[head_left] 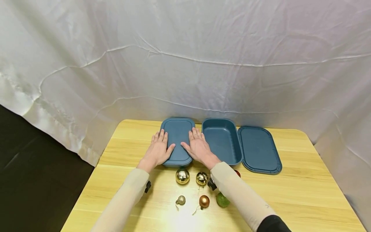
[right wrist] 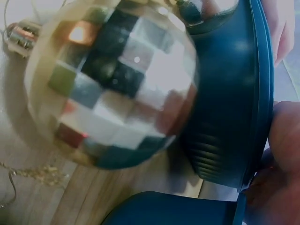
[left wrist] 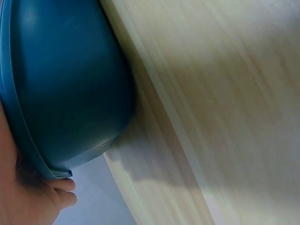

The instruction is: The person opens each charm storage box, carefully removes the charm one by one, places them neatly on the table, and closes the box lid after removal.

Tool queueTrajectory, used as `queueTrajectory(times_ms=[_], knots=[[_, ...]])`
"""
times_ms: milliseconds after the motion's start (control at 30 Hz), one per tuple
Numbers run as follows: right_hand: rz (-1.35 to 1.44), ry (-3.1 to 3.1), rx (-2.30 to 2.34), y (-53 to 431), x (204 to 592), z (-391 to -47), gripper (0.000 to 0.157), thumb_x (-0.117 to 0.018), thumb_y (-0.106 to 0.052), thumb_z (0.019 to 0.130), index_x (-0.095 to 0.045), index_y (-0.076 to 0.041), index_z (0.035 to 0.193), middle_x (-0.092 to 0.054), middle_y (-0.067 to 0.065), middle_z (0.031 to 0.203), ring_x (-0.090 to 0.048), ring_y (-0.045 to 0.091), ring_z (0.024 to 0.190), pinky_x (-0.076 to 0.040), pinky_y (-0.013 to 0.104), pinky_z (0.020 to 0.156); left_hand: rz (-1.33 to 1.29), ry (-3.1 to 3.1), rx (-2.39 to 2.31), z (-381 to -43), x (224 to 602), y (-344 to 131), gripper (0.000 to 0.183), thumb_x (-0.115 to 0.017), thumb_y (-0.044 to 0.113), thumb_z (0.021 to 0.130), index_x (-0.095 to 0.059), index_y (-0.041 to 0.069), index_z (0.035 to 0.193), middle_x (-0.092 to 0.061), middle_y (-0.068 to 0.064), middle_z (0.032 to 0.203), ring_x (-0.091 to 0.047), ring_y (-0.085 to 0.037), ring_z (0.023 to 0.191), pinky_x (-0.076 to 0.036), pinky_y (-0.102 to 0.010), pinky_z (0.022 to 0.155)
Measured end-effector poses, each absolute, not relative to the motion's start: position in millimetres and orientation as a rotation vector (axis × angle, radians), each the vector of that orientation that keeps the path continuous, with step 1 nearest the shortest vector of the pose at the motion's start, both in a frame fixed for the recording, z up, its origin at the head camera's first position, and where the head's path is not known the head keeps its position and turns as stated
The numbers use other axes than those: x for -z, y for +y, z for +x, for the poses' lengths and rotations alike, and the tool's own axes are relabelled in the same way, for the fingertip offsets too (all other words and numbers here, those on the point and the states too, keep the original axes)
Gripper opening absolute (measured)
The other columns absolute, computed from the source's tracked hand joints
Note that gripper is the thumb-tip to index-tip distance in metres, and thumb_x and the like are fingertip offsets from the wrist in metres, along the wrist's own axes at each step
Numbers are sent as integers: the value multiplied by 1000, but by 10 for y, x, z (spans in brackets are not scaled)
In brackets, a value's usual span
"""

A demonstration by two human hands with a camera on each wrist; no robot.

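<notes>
A blue plastic box with its lid (head_left: 177,129) on top stands at the back of the wooden table. My left hand (head_left: 157,149) lies on the left edge of this lid, fingers spread and pointing away. On its right edge rests my right hand (head_left: 200,148), also with straight fingers, the two thumbs pointing toward each other. In the left wrist view the side wall of the box (left wrist: 70,84) shows beside the left hand (left wrist: 28,201). The right wrist view has a mirror-tiled gold ball ornament (right wrist: 117,84) close up, in front of the box.
An uncovered blue box (head_left: 221,141) stands to the right, with a loose lid (head_left: 259,149) flat beside it. Nearer lie a shiny gold ball (head_left: 182,176), a small pale ball (head_left: 181,200), a copper ball (head_left: 204,201) and a green ball (head_left: 222,200). The right sleeve mostly hides a red ball (head_left: 238,173).
</notes>
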State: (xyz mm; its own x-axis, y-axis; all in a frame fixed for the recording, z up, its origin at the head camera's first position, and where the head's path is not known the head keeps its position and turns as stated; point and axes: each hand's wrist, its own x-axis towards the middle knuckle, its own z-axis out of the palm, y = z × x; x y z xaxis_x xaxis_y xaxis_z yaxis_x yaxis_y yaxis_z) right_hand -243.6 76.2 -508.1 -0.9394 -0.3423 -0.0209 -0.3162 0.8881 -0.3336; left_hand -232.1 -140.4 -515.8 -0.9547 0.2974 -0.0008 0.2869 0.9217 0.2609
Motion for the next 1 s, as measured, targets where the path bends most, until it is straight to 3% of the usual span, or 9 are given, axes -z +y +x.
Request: queueTrajectory(times_ms=[267, 533, 800, 1000], knots=[[-515, 2963, 517, 765, 5091, -2434, 76, -41, -49, 113, -25, 5, 165, -14, 25, 175, -19, 39, 163, -16, 52, 134, 455, 3046, -395, -2342, 5171, -1400, 79, -36, 51, 113, -25, -10, 162, -17, -32, 171, -19, -49, 160, -22, -55, 132], [-537, 2988, 469, 768, 5100, -2450, 58, -38, -28, 116, -33, 8, 161, -25, 27, 171, -26, 37, 162, -21, 53, 132, 470, 3069, -401, -2355, 5163, -1386, 79, -40, 49, 111, -30, -13, 159, -22, -34, 169, -23, -50, 158, -25, -53, 131], [-530, 3011, 421, 762, 5105, -2446, 58, -37, -30, 116, -34, 6, 162, -24, 25, 172, -27, 36, 161, -20, 51, 133, 484, 3061, -308, -2339, 5165, -1369, 78, -34, 49, 113, -27, -13, 160, -19, -34, 170, -21, -50, 159, -23, -54, 132], [-525, 3023, 391, 753, 5117, -2438, 58, -37, -30, 116, -34, 4, 162, -25, 24, 173, -29, 36, 161, -20, 50, 133, 452, 3026, -386, -2325, 5215, -1384, 80, -30, 52, 114, -16, -9, 164, -7, -29, 174, -14, -50, 161, -18, -57, 132]])
